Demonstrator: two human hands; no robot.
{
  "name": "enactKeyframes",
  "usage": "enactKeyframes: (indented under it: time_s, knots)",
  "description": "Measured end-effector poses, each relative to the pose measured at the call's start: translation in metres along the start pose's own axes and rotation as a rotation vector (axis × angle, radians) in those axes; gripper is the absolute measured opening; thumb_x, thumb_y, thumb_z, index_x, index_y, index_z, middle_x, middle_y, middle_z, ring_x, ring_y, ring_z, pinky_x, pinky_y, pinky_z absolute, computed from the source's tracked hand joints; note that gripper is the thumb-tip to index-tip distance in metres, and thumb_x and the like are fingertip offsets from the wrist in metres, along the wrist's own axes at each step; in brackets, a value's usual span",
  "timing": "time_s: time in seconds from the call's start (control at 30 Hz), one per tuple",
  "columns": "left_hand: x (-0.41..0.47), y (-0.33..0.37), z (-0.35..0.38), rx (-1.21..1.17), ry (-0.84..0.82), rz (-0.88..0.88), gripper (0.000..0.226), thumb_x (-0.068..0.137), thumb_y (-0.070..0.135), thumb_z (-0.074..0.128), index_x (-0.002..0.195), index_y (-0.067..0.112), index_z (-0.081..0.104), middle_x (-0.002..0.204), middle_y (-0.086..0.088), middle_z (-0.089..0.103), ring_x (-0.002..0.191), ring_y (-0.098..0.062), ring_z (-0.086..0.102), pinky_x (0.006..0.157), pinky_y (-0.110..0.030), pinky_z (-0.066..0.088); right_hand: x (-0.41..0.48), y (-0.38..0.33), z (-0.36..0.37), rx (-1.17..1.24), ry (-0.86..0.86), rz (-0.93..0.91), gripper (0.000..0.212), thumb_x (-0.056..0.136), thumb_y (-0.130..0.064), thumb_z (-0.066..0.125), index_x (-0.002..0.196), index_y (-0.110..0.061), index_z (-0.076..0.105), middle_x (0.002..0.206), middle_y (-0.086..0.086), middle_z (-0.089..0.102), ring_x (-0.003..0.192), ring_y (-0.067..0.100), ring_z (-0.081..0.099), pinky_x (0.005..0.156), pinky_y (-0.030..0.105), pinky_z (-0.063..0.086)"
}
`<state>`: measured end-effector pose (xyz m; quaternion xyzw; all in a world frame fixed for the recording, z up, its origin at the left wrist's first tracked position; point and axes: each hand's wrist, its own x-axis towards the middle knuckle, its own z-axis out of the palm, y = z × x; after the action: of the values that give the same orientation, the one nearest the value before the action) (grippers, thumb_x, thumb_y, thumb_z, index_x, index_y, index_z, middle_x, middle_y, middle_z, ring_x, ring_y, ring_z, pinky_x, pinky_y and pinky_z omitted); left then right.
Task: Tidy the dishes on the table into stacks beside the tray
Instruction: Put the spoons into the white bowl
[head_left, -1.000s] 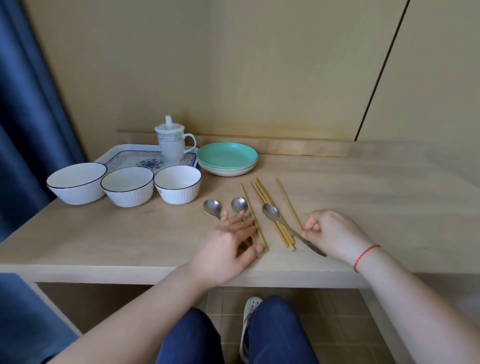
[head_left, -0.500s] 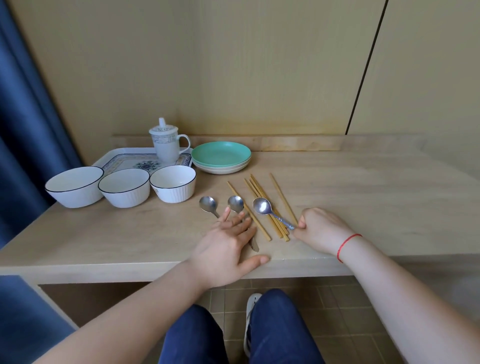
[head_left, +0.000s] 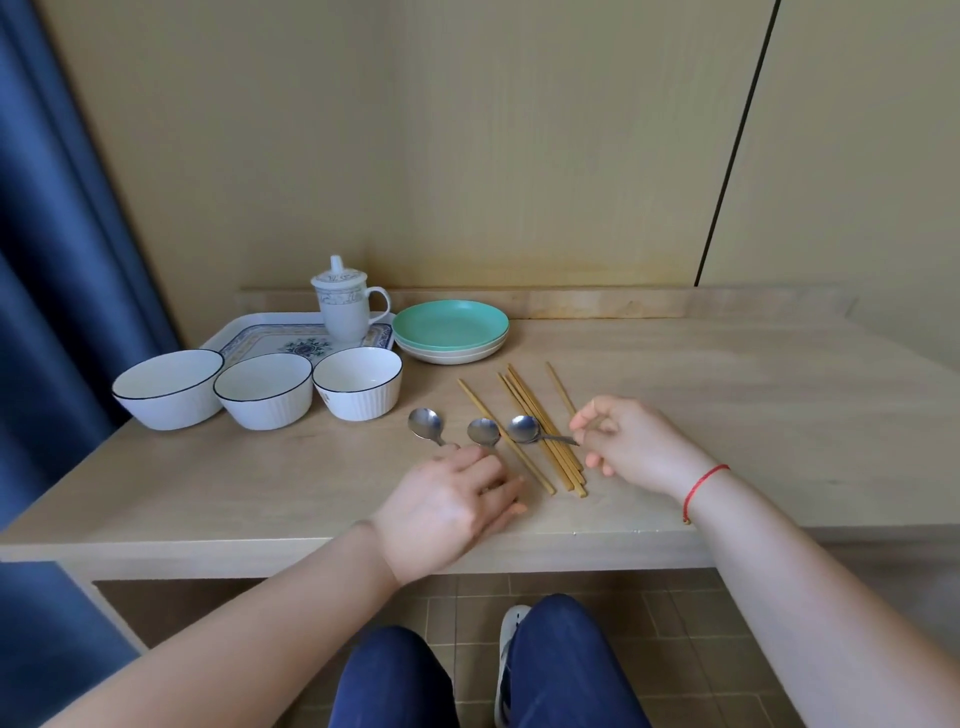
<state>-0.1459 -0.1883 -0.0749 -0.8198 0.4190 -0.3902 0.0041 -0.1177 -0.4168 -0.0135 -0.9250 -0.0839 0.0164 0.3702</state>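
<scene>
Three metal spoons lie in a row near the table's front: the left spoon (head_left: 425, 423), the middle spoon (head_left: 483, 431) and the right spoon (head_left: 524, 429). My right hand (head_left: 631, 444) pinches the right spoon's handle, its bowl resting across the wooden chopsticks (head_left: 540, 431). My left hand (head_left: 452, 501) lies flat over the handles of the other two spoons. Three white bowls (head_left: 267, 389) stand in a row in front of the patterned tray (head_left: 249, 335). A stack of plates (head_left: 451, 330), green on top, sits right of the tray.
A lidded white mug (head_left: 343, 304) stands on the tray. A blue curtain (head_left: 62, 260) hangs at the left. The wooden table (head_left: 753, 405) runs to the wall, with bare surface on the right. My knees and a shoe show below the front edge.
My right hand has slid the right spoon leftward and away, swinging its bowl next to the middle spoon. The left hand has stayed on the other spoons' handles.
</scene>
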Motion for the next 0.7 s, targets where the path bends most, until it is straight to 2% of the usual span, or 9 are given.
enactKeyframes:
  time_s: [0.1, 0.17, 0.23, 0.3, 0.43, 0.57, 0.6, 0.7]
  knots:
    - [0.004, -0.014, -0.006, 0.041, -0.053, 0.005, 0.007, 0.084, 0.012, 0.07, 0.091, 0.01, 0.072, 0.078, -0.004, 0.064, 0.063, -0.024, 0.059, 0.049, -0.032, 0.049, 0.0, -0.012, -0.002, 0.099, -0.022, -0.012, 0.009, 0.091, -0.023, 0.06, 0.097, -0.021, 0.067, 0.086, 0.0, 0.072, 0.068, 0.011, 0.063, 0.069, 0.024, 0.051]
    - [0.005, -0.027, -0.012, 0.034, -0.072, -0.018, 0.024, 0.073, 0.003, 0.077, 0.096, 0.008, 0.071, 0.083, -0.006, 0.067, 0.062, -0.025, 0.062, 0.047, -0.032, 0.05, 0.001, -0.019, -0.002, 0.13, -0.003, -0.032, 0.015, 0.091, -0.023, 0.061, 0.102, -0.018, 0.069, 0.092, -0.001, 0.073, 0.077, 0.016, 0.068, 0.078, 0.026, 0.053]
    - [0.013, -0.04, -0.022, 0.034, -0.043, -0.077, 0.024, 0.072, 0.006, 0.079, 0.095, 0.008, 0.071, 0.08, -0.005, 0.066, 0.059, -0.025, 0.062, 0.046, -0.03, 0.049, 0.004, -0.026, -0.002, 0.121, 0.056, -0.061, 0.015, 0.093, -0.022, 0.058, 0.103, -0.018, 0.069, 0.092, -0.003, 0.074, 0.082, 0.018, 0.07, 0.078, 0.022, 0.05]
    - [0.02, -0.051, -0.035, 0.054, 0.027, -0.118, 0.01, 0.08, 0.012, 0.075, 0.089, 0.009, 0.071, 0.071, -0.003, 0.063, 0.053, -0.025, 0.058, 0.044, -0.027, 0.045, 0.007, -0.034, 0.001, 0.097, 0.106, -0.085, 0.015, 0.094, -0.023, 0.055, 0.101, -0.019, 0.068, 0.092, -0.005, 0.074, 0.08, 0.015, 0.07, 0.074, 0.018, 0.048]
    - [0.023, -0.078, -0.057, 0.011, 0.158, -0.189, 0.009, 0.086, 0.014, 0.07, 0.095, 0.013, 0.07, 0.072, -0.002, 0.066, 0.055, -0.026, 0.058, 0.048, -0.027, 0.047, 0.016, -0.049, 0.004, 0.057, 0.179, -0.176, 0.014, 0.096, -0.028, 0.053, 0.102, -0.023, 0.065, 0.092, -0.007, 0.072, 0.076, 0.005, 0.068, 0.08, 0.023, 0.05]
    - [0.012, -0.106, -0.074, 0.057, 0.166, -0.254, 0.008, 0.086, 0.01, 0.07, 0.094, 0.011, 0.072, 0.073, -0.003, 0.068, 0.056, -0.026, 0.059, 0.047, -0.031, 0.047, 0.026, -0.071, 0.007, 0.085, 0.284, -0.296, 0.018, 0.096, -0.027, 0.051, 0.108, -0.023, 0.064, 0.085, -0.007, 0.071, 0.074, -0.007, 0.063, 0.07, 0.001, 0.04]
    - [0.008, -0.113, -0.077, 0.078, 0.164, -0.262, 0.006, 0.086, 0.009, 0.07, 0.091, 0.01, 0.073, 0.072, -0.003, 0.068, 0.055, -0.026, 0.059, 0.046, -0.031, 0.047, 0.029, -0.077, 0.009, 0.095, 0.303, -0.321, 0.017, 0.097, -0.027, 0.05, 0.107, -0.023, 0.064, 0.085, -0.007, 0.071, 0.073, -0.008, 0.063, 0.069, 0.001, 0.04]
    - [-0.007, -0.129, -0.083, 0.124, 0.16, -0.298, 0.008, 0.088, 0.012, 0.065, 0.087, 0.01, 0.073, 0.066, -0.004, 0.064, 0.052, -0.027, 0.055, 0.043, -0.031, 0.045, 0.04, -0.093, 0.019, 0.125, 0.335, -0.403, 0.018, 0.097, -0.026, 0.049, 0.106, -0.022, 0.064, 0.09, -0.004, 0.073, 0.072, -0.001, 0.066, 0.077, 0.019, 0.048]
